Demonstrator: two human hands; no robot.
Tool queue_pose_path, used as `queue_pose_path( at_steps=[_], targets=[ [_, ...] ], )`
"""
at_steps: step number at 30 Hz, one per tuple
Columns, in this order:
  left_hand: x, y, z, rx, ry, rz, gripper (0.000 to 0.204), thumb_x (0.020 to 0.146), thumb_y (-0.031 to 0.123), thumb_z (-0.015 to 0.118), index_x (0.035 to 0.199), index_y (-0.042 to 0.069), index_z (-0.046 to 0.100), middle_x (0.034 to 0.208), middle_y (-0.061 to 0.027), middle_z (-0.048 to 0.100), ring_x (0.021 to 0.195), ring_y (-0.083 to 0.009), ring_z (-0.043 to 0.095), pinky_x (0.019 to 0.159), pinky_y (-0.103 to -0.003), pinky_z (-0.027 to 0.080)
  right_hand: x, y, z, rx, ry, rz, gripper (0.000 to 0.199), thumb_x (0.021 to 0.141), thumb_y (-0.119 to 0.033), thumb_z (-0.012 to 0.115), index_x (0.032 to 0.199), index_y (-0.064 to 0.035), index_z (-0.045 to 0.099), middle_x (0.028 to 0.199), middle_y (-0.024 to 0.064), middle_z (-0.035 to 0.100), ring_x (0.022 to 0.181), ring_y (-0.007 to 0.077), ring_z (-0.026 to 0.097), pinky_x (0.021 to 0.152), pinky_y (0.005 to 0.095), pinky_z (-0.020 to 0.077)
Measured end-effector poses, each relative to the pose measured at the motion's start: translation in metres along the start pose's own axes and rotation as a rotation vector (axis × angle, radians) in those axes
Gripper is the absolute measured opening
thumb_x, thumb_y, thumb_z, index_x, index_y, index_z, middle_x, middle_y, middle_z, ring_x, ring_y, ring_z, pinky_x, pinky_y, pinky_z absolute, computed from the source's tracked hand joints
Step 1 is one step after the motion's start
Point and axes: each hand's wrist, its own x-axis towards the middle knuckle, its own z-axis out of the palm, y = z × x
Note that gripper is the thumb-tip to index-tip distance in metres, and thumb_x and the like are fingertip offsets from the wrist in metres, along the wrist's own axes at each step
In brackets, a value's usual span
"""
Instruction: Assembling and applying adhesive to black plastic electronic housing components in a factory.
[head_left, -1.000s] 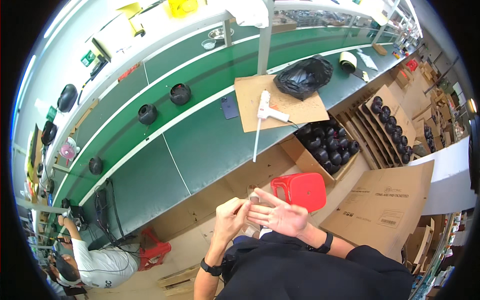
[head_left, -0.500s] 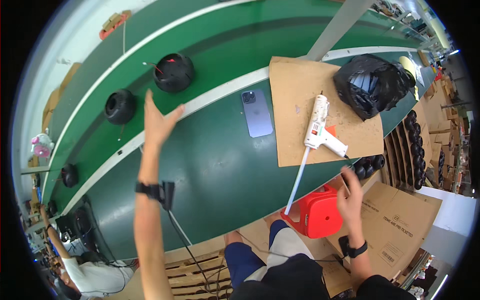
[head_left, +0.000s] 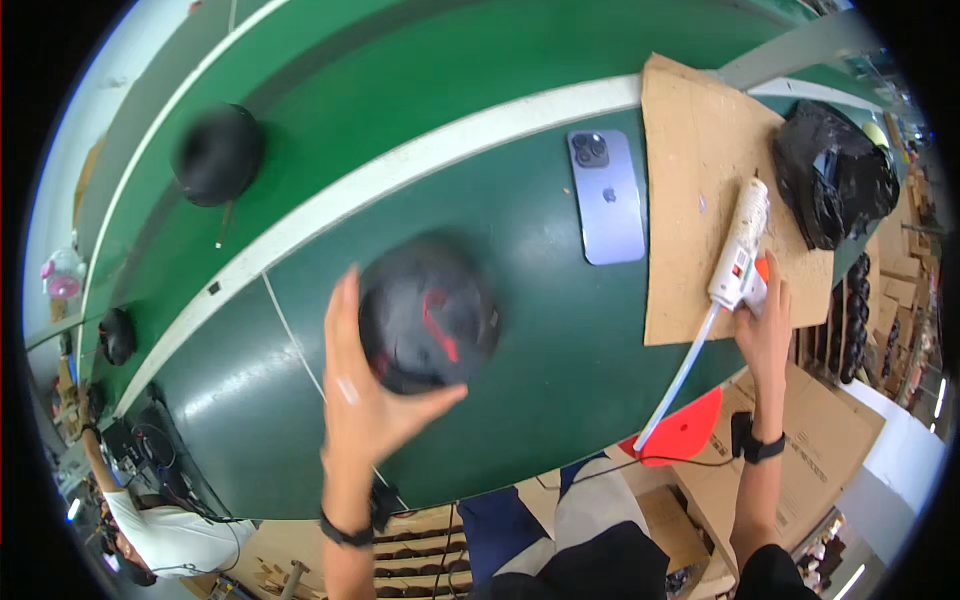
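Note:
My left hand (head_left: pixel 365 390) grips a round black part with red wires (head_left: pixel 428 312), holding it just over the green bench (head_left: pixel 540 370); the part is blurred by motion. My right hand (head_left: pixel 765 325) rests on the handle of a white glue gun (head_left: pixel 738 248) that lies on a brown cardboard sheet (head_left: pixel 700 170). A white cord (head_left: pixel 678 380) runs from the gun down toward me. A lilac phone (head_left: pixel 606 196) lies face down between the two hands.
Another round black part (head_left: pixel 218 154) sits on the green belt at the upper left, a smaller one (head_left: pixel 117 335) farther left. A crumpled black bag (head_left: pixel 835 170) lies at the right. A red stool (head_left: pixel 685 430), cardboard boxes and another person (head_left: pixel 160 535) are below.
My left hand has pulled back from the belt with a round black part in it. My right hand has risen from the red stool onto the glue gun's handle.

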Motion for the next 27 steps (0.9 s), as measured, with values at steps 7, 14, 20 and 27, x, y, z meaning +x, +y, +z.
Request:
queue_pose_path(
  at_steps=[7,14,20,27],
  targets=[
    [-0.129,0.047,0.007,-0.279,0.038,-0.394,0.126,0.065,0.021,0.087,0.156,0.007,0.003,0.158,-0.0295,0.014,0.146,-0.0447,0.023,0.116,-0.053,0.028,0.018,0.022,-0.003,0.301,-0.077,-0.061,0.061,0.079,-0.006,0.056,0.139,-0.0026,0.047,0.115,0.0205,0.063,0.104,0.0228,0.061,0.09,0.0328,0.0466],
    [-0.109,-0.01,-0.05,-0.422,0.379,-0.335,0.075,0.075,0.007,0.071,0.144,0.001,0.041,0.104,-0.0117,0.055,0.097,-0.0241,0.053,0.087,-0.04,0.046,-0.013,-0.03,-0.055,1.323,-0.225,0.267,0.039,0.095,-0.02,0.061,0.127,-0.005,0.042,0.077,0.0032,0.043,0.063,0.0118,0.044,0.059,0.0244,0.0369],
    [-0.035,-0.003,-0.052,-0.052,-0.218,0.375,0.042,0.057,0.009,0.082,0.098,0.008,0.074,0.083,-0.0052,0.05,0.08,-0.0251,0.052,0.068,-0.035,0.043,-0.083,-0.101,-0.08,1.461,-0.579,0.169,0.047,0.089,-0.03,0.07,0.122,-0.0076,0.046,0.088,0.0088,0.048,0.067,0.0171,0.053,0.052,0.0326,0.0507],
    [0.009,-0.047,-0.024,-0.714,-0.362,0.263,0.013,0.07,0.0,0.08,0.082,0.003,0.075,0.086,-0.0024,0.062,0.067,-0.0096,0.053,0.058,-0.024,0.04,-0.147,-0.106,-0.102,1.301,-1.005,0.223,0.061,0.085,-0.032,0.075,0.13,0.0036,0.053,0.12,0.0214,0.061,0.114,0.0297,0.06,0.089,0.045,0.0554]
  ],
)
